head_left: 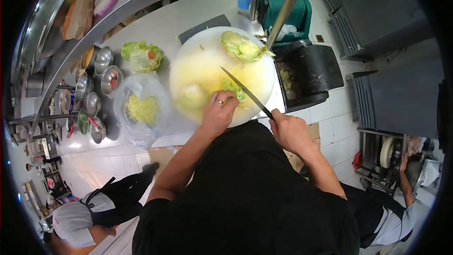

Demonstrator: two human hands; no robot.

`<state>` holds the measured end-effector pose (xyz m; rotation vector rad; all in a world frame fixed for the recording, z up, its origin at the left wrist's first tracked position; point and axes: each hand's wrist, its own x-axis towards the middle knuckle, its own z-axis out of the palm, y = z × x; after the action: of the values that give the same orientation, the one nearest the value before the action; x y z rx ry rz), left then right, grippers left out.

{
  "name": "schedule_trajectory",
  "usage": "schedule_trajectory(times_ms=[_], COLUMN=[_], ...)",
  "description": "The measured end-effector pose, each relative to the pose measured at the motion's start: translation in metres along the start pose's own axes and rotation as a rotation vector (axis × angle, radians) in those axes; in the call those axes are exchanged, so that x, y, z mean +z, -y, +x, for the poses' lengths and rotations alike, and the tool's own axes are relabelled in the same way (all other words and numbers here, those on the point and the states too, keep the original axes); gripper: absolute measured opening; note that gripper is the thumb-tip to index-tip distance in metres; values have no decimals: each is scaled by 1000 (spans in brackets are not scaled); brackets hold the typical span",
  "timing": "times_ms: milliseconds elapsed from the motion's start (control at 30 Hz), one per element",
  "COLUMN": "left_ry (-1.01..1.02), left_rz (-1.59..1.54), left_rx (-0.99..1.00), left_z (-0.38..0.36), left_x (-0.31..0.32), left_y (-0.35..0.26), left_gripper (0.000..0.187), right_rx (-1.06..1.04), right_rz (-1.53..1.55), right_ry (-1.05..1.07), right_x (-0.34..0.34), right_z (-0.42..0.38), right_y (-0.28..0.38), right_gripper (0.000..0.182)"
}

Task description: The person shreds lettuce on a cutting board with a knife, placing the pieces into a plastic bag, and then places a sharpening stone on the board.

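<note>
My right hand (pixel 289 131) is wrapped round the handle of a long knife (pixel 247 91), whose blade points up and left over the round white cutting board (pixel 186 61). My left hand (pixel 220 112), fingers bent together, presses on a small green leafy piece (pixel 234 88) beside the blade. Left of that hand a pale cabbage piece (pixel 192 97) lies on the board. A larger cabbage piece (pixel 241 46) rests at the board's upper right.
Left of the board are a bag of shredded cabbage (pixel 141 108), another cabbage (pixel 143 57) and several metal bowls (pixel 112 79). A black bin (pixel 309 73) and green bin (pixel 292 14) stand right. Other people (pixel 85 217) are at lower left and right.
</note>
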<state>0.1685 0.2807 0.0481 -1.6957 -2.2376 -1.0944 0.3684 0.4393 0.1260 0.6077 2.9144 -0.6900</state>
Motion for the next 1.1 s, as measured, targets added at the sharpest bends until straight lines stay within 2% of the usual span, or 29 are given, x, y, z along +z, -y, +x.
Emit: schedule_trajectory(times_ms=[33,100,133,200,233,267,333,400,467,533,600,633,700,733,800,833,900,933,1000,1033,1100], left_ry=[2,31,34,-24,-46,-45,-198,-265,-278,-41,25,23,69,76,352,358,230,234,249,251,391], left_rz=[0,-226,-225,-739,-853,-851,-806,-714,-809,-994,-651,-652,-323,-319,-354,-355,-153,-156,-71,-76,-42], left_rx=[2,-161,-159,-603,-627,-627,-899,-876,-809,-549,-353,-351,-382,-376,-591,-587,-435,-430,-293,-285,-197], left_z=[-1,-4,-5,-12,-12,-13,0,23,64,108,135,135,130,121,100,95,79,74,66,60,45], left_x=[-1,-7,-8,-8,-10,-12,-25,-28,-27,-14,-12,-12,-12,-14,-14,-11,-9,-10,-15,-17,-21], left_y=[0,4,7,19,29,39,46,44,21,-12,-47,-41,-14,0,21,19,10,5,-5,-7,-4], left_gripper=[11,8,8,7,10,10,12,15,17,30,44,44,49,49,46,46,42,42,40,40,42], right_rx=[3,5,5,2,-1,-1,7,13,18,56,64,70,51,39,50,53,89,119,143,161,284], right_rz=[2,9,14,26,33,35,29,42,53,70,79,87,83,87,104,108,97,86,103,119,256], right_ry=[-4,-9,-12,-15,-17,-18,-28,-30,-27,2,13,23,26,31,32,35,51,67,87,111,109], right_x=[0,4,5,6,7,7,9,12,16,18,17,16,17,20,25,25,21,19,12,7,-5], right_z=[0,-1,-1,-1,-1,-2,-2,-3,-4,-3,-2,-2,1,2,5,7,8,9,5,1,-12], right_y=[0,-2,-2,-2,-2,-1,-1,-5,-7,-8,-10,-11,-13,-12,-10,-11,-12,-13,-31,-44,-72], right_gripper=[18,18,18,18,18,18,18,19,19,20,20,20,20,20,21,22,22,23,23,23,24])
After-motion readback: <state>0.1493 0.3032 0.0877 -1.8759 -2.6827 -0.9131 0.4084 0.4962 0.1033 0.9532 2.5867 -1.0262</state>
